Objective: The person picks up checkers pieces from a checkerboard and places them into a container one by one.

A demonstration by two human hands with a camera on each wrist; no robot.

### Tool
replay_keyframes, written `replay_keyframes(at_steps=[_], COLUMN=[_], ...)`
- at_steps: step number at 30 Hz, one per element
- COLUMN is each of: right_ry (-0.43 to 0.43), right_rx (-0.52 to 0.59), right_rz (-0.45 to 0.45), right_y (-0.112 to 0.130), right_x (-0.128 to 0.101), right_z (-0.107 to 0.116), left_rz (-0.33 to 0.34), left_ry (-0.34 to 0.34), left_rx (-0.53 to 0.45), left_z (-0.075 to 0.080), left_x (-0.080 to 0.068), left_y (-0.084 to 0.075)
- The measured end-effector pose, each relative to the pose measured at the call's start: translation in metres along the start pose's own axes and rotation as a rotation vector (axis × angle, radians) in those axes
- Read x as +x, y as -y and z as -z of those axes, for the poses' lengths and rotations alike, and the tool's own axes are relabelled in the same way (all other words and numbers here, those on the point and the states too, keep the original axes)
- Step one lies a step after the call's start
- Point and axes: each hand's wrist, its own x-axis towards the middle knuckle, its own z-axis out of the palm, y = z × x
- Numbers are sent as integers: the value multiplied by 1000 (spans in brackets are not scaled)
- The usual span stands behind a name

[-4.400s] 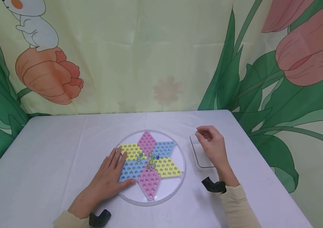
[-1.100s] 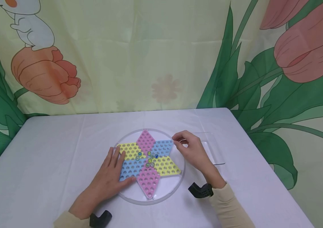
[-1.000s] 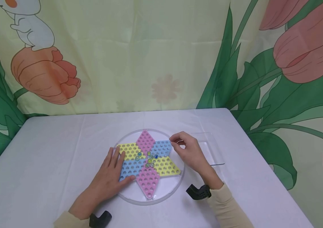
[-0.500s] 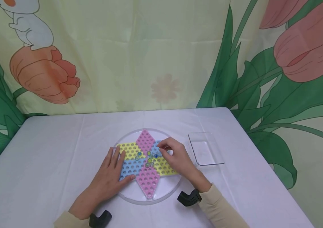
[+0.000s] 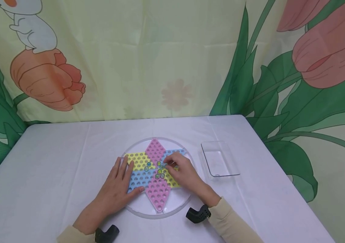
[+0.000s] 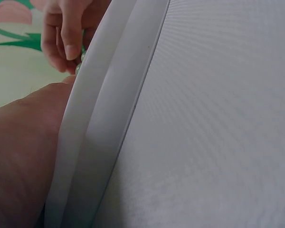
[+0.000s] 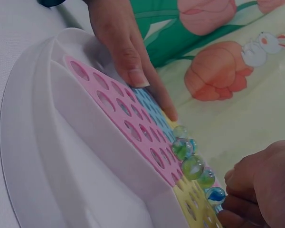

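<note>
A round Chinese checkers board [image 5: 159, 215] with a pink, blue and yellow star of holes lies on the table. Several glass marbles [image 5: 159, 171] sit around its centre, a green one [image 7: 193, 167] large in the right wrist view. My left hand [image 5: 114, 187] rests with straight fingers on the board's left side. Over the right part of the star, my right hand [image 5: 184, 172] has thumb and fingers bent together at a blue marble [image 7: 215, 195], which it seems to pinch. In the head view those fingers mostly hide this marble.
A clear rectangular box [image 5: 221, 157] stands right of the board, with one small clear thing [image 5: 217, 175] at its near end. White cloth [image 5: 38, 175] covers the table. A printed curtain [image 5: 123, 67] hangs behind the far edge.
My right hand has moved left from over the clear box, across the board's right edge, and down to the marbles near the centre. My left hand has stayed on the board.
</note>
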Motion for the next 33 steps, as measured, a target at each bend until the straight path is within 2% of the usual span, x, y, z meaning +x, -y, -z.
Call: replay_keyframes(at_steps=[12, 33], right_ry=[14, 21], right_rx=[-57, -68], right_rz=[-1, -22], right_y=[0, -4], right_x=[-1, -2], right_z=[-3, -6], left_rz=[-1, -8], left_ry=[-5, -5], left_rx=[7, -1], left_z=[2, 1], left_x=[0, -1], left_y=[-1, 0])
